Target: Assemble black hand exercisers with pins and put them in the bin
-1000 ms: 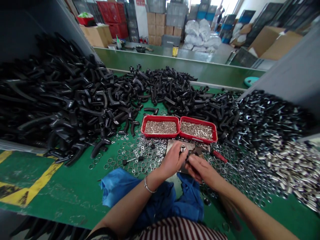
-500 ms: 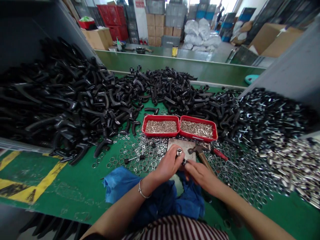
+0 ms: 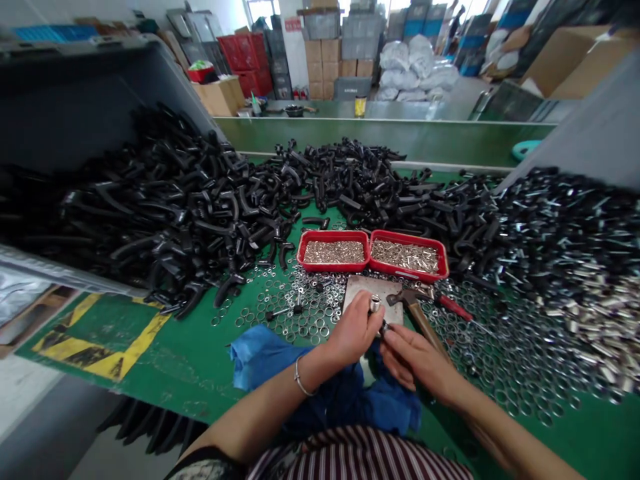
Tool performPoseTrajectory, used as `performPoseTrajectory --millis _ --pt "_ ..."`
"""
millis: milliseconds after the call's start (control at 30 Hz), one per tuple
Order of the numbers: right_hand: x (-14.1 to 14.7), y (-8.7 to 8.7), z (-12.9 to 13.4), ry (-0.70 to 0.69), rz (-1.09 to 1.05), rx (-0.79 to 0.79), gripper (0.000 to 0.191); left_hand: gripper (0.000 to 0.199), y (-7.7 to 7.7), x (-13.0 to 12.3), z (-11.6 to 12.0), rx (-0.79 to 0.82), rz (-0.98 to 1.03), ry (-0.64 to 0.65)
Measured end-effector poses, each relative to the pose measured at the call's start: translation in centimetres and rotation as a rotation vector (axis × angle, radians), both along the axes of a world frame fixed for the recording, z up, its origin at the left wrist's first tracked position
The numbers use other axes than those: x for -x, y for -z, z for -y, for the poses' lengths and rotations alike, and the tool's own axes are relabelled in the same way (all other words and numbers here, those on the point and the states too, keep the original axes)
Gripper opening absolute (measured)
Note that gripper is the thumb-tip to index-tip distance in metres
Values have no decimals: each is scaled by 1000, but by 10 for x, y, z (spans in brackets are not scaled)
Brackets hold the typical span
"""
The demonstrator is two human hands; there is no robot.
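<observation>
My left hand (image 3: 354, 328) is closed round a small part with a silver metal sleeve (image 3: 375, 303) at its top. Just right of it, the fingers of my right hand (image 3: 417, 360) pinch the dark end of the part (image 3: 385, 327). Both hands are over the front of a metal plate (image 3: 367, 287). On the plate's right side rests a hammer (image 3: 420, 318). A blue cloth (image 3: 260, 357) lies under my left forearm. Behind the plate stand two red trays, one with tiny metal pieces (image 3: 334, 269) and one with small pins (image 3: 410, 273).
Black curved handles (image 3: 200, 207) are heaped at the left and back. Metal rings (image 3: 300, 313) lie round the plate. At the right are a red screwdriver (image 3: 456, 307), black-headed bolts (image 3: 565, 207) and silver sleeves (image 3: 595, 320). A green belt (image 3: 425, 139) crosses behind.
The view has turned to the left, so the bench things stand further right. Both hands remain at the small part; the fingers of my right hand have shifted slightly.
</observation>
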State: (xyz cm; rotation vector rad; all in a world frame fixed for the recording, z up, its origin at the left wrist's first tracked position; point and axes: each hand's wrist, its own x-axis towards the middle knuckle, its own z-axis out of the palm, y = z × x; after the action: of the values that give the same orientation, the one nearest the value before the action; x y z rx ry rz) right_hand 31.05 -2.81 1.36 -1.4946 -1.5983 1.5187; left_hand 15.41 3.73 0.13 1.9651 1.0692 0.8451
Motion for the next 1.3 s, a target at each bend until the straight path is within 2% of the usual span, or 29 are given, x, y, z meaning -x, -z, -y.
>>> performPoseTrajectory --millis 33,67,167,233,333,433,500,567,633,700,767,867,967,1067,1133,1167,1233,1300 --pt "0 -1 1 -37 -39 71 51 21 -2 1 1 -14 -4 32" --pt "0 -3 2 -46 -14 69 51 22 -4 2 2 -19 -11 52" --pt "-6 -4 -1 2 245 -168 43 24 -8 2 -3 -45 -99 50" --pt "-13 1 -2 -38 340 -229 43 23 -6 -1 -12 -105 -245 81" --pt "-30 18 0 -45 486 -284 41 21 3 -10 -33 -235 -510 206" --pt "-53 39 9 76 687 -534 39 22 17 -18 -49 -367 -672 324" --pt "-70 53 17 118 792 -655 43 27 24 -22 -53 -434 -723 306" --pt "-85 63 24 142 887 -705 53 38 24 -25 -55 -462 -733 237" --pt "-96 68 29 170 940 -722 58 46 15 -27 -60 -472 -711 210" --pt "-100 65 31 179 955 -709 54 37 1 -31 -74 -492 -663 221" --pt "-100 57 29 167 983 -646 44 22 -15 -40 -96 -512 -608 218" --pt "-96 45 21 150 1064 -514 36 20 -33 -58 -134 -491 -558 197" --pt "-96 41 17 150 1102 -463 36 18 -41 -61 -153 -437 -508 173" --pt "-102 43 20 163 1130 -443 37 14 -43 -26 -143 -431 -376 134" --pt "-108 46 22 163 1122 -421 39 12 -42 20 -125 -427 -320 59" --pt "-110 47 22 156 1100 -410 40 12 -41 47 -114 -408 -323 -19" --pt "-114 50 21 145 1044 -399 43 11 -34 101 -93 -334 -381 -190" --pt "-115 52 18 141 1023 -401 45 10 -23 146 -75 -206 -487 -266"
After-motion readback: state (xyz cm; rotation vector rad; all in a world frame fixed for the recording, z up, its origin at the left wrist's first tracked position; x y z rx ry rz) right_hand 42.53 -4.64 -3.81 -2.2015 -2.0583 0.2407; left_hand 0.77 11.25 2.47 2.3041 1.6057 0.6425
